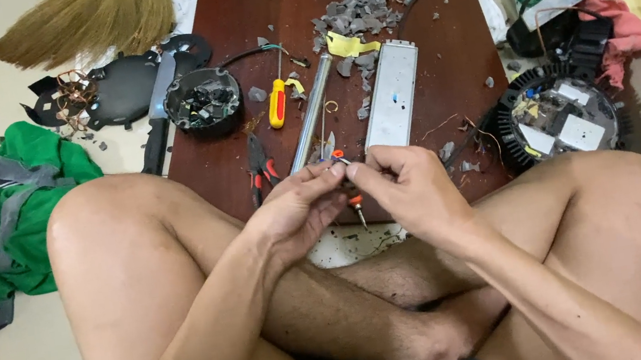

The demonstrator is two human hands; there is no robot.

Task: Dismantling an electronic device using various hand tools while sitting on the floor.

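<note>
The person sat cross-legged on the floor, the brown wooden surface (445, 54) drawn against the shins so work stayed within reach. Both hands met over its near edge: the left hand (295, 208) and right hand (405, 185) each pinched shut on a small metal part (341, 163), held up close for a better look; an orange-tipped tool (356, 204) hung beneath. A grey metal casing (392, 95), steel tube (311, 114) and yellow-handled screwdriver (277, 104) lay mid-surface, red-handled pliers (260, 167) nearer.

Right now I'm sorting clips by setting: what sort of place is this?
Probably a home floor used for makeshift electronics salvage: a wooden board on tiles, a red-and-yellow screwdriver, and a gutted round lamp housing.
</note>
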